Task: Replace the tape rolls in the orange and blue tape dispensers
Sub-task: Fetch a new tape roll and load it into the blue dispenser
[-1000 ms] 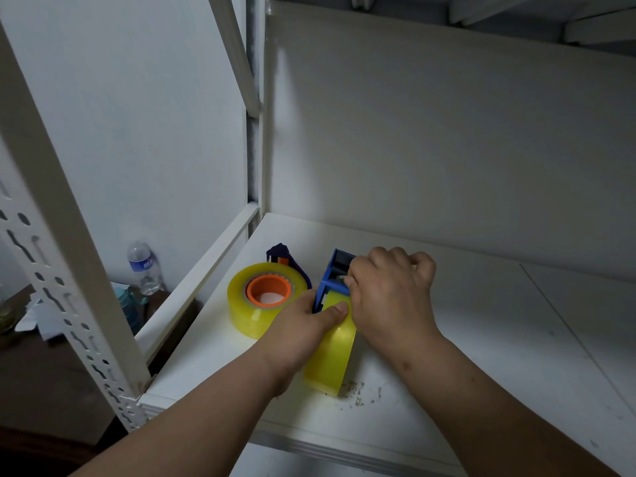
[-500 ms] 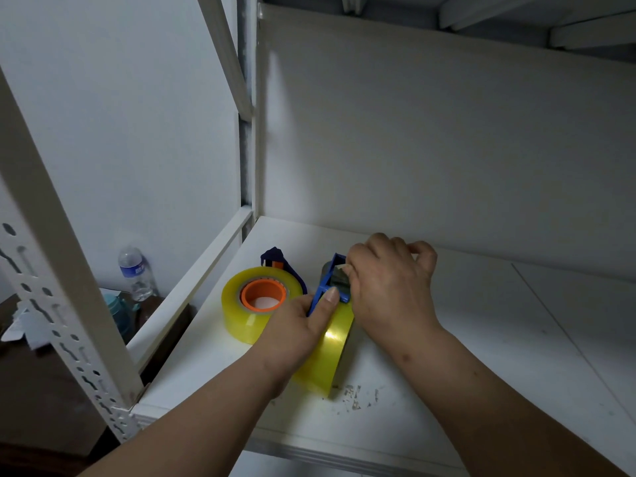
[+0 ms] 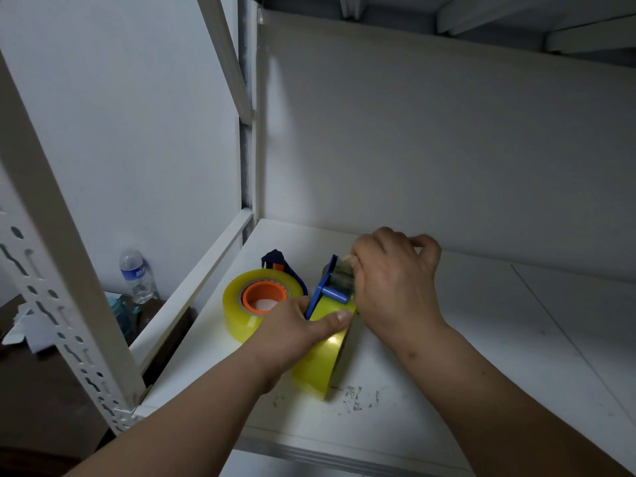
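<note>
On a white shelf (image 3: 464, 339), a person's left hand (image 3: 292, 335) is gripping the yellow tape roll (image 3: 323, 359) standing on edge in the blue dispenser (image 3: 327, 287), thumb pressed across it, while the right hand (image 3: 392, 284) is pinching the tape end at the dispenser's top; the orange-cored roll (image 3: 241, 311) is lying flat just beside

1. We look into a white metal shelving unit (image 3: 447, 339); its board is scuffed near the front edge (image 3: 354, 397).
2. White back panel (image 3: 447, 149) closes the bay; an upper shelf's underside (image 3: 499, 15) sits overhead.
3. Slotted upright (image 3: 69, 321) runs diag. at left, w/ a thin brace (image 3: 223, 53) behind.
4. Plain white wall (image 3: 120, 132) beyond, dim even light.
5. Below left: dark surface (image 3: 41, 390) w/ a water bottle (image 3: 136, 277) & white paper (image 3: 24, 328).
</note>
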A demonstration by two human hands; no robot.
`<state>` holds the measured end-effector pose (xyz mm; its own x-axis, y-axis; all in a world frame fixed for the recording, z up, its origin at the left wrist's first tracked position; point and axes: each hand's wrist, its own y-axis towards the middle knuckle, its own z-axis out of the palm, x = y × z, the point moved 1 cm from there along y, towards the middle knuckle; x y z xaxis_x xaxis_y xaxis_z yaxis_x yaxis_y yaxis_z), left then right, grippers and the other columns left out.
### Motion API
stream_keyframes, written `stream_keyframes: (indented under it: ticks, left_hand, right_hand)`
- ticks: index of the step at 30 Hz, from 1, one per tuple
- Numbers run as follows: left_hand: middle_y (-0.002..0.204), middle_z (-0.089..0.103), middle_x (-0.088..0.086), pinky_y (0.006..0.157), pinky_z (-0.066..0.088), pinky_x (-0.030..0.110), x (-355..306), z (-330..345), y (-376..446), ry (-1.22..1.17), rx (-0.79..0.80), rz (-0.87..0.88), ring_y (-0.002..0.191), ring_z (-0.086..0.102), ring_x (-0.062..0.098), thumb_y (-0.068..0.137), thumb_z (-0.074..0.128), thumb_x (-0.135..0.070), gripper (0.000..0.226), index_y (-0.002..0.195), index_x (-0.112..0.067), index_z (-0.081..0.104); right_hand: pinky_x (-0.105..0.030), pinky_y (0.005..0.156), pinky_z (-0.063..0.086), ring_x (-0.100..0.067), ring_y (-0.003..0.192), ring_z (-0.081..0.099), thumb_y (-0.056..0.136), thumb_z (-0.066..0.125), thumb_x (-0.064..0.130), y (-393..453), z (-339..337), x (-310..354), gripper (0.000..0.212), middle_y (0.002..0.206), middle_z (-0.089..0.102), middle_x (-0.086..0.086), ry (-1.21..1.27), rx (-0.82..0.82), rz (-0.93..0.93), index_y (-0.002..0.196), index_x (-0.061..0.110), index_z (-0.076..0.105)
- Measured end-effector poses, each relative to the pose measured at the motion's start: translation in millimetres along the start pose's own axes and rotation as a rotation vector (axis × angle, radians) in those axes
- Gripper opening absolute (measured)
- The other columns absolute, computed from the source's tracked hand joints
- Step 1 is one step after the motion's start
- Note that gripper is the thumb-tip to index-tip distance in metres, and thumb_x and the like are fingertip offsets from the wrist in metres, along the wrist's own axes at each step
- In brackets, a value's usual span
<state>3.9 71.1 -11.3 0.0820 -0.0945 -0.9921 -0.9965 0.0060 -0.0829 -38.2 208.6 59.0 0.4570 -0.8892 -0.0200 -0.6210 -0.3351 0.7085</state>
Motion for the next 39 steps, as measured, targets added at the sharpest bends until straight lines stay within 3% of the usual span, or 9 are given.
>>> stream_keyframes:
  ticks: [3,6,10,13,21,24,27,32,39]
  left_hand:
    - [0.068,0.055,0.007,0.063,0.042,0.034,-5,0,-2,0.023,-0.113,-0.070,0.062,0.051,0.020,0.058,0.073,-0.076,0.062,0.071,-0.016,0.067]
    - [0.079,0.069,0.016,0.075,0.054,0.039,-7,-2,-5,-0.013,-0.071,-0.099,0.072,0.064,0.032,0.050,0.067,-0.085,0.092,0.088,-0.002,0.070]
    - [0.104,0.078,0.012,0.097,0.054,0.052,-8,-7,-10,-0.160,0.140,-0.161,0.098,0.073,0.033,0.069,0.080,-0.041,0.039,0.100,-0.017,0.078]
    - [0.107,0.077,0.014,0.099,0.052,0.054,-2,-8,-11,-0.201,0.134,-0.168,0.101,0.072,0.035,0.075,0.080,-0.021,0.029,0.103,-0.015,0.076]
    - [0.089,0.079,0.009,0.087,0.058,0.054,-7,2,-14,-0.034,-0.079,-0.090,0.085,0.076,0.030,0.068,0.071,-0.066,0.057,0.096,-0.017,0.075]
    - [0.099,0.073,0.024,0.093,0.053,0.060,-7,2,-15,-0.020,-0.091,-0.063,0.091,0.072,0.038,0.061,0.072,-0.074,0.072,0.099,-0.013,0.074]
    - [0.105,0.067,0.033,0.092,0.050,0.062,-5,3,-16,-0.027,-0.128,-0.050,0.097,0.066,0.049,0.063,0.072,-0.071,0.069,0.096,-0.010,0.074]
    - [0.088,0.078,0.014,0.087,0.057,0.054,0,2,-17,-0.060,-0.142,-0.023,0.090,0.073,0.037,0.070,0.073,-0.064,0.050,0.087,-0.017,0.078]
    - [0.099,0.079,0.013,0.087,0.059,0.050,12,-3,-21,-0.221,-0.006,-0.086,0.091,0.075,0.034,0.061,0.081,-0.055,0.055,0.102,-0.020,0.077]
  right_hand:
    - [-0.038,0.084,0.024,-0.022,0.069,0.054,0.065,0.064,0.007,8,-7,3,0.017,0.074,0.055,0.001,0.012,-0.001,-0.008,0.073,0.019,0.055]
    - [-0.038,0.085,0.024,-0.022,0.069,0.055,0.077,0.061,0.010,8,-9,1,0.010,0.074,0.056,0.002,0.006,-0.006,0.007,0.074,0.018,0.056]
    - [-0.037,0.086,0.022,-0.023,0.067,0.057,0.090,0.050,0.016,9,-8,-5,0.014,0.071,0.058,0.002,0.027,0.051,0.047,0.077,0.017,0.055]
    - [-0.036,0.086,0.021,-0.023,0.067,0.057,0.091,0.050,0.016,8,-10,-5,0.014,0.071,0.059,0.002,0.017,0.073,0.040,0.077,0.017,0.055]
    - [-0.035,0.085,0.021,-0.023,0.064,0.055,0.089,0.049,0.015,19,-27,-5,0.015,0.070,0.058,0.002,0.049,-0.001,0.036,0.074,0.016,0.052]
    - [-0.033,0.084,0.020,-0.022,0.065,0.054,0.091,0.049,0.016,19,-29,-9,0.016,0.071,0.058,0.003,0.083,0.020,0.033,0.075,0.017,0.052]
    - [-0.033,0.084,0.020,-0.022,0.065,0.055,0.091,0.050,0.016,20,-31,-10,0.016,0.071,0.058,0.003,0.094,0.010,0.020,0.075,0.017,0.052]
    - [-0.033,0.084,0.021,-0.022,0.067,0.056,0.092,0.050,0.018,21,-30,-10,0.016,0.073,0.060,0.004,0.108,0.004,0.012,0.077,0.017,0.053]
    - [-0.030,0.054,0.040,-0.019,0.061,0.050,0.098,0.036,0.026,18,-18,-17,0.015,0.072,0.053,0.001,0.548,0.249,0.218,0.085,0.020,0.038]
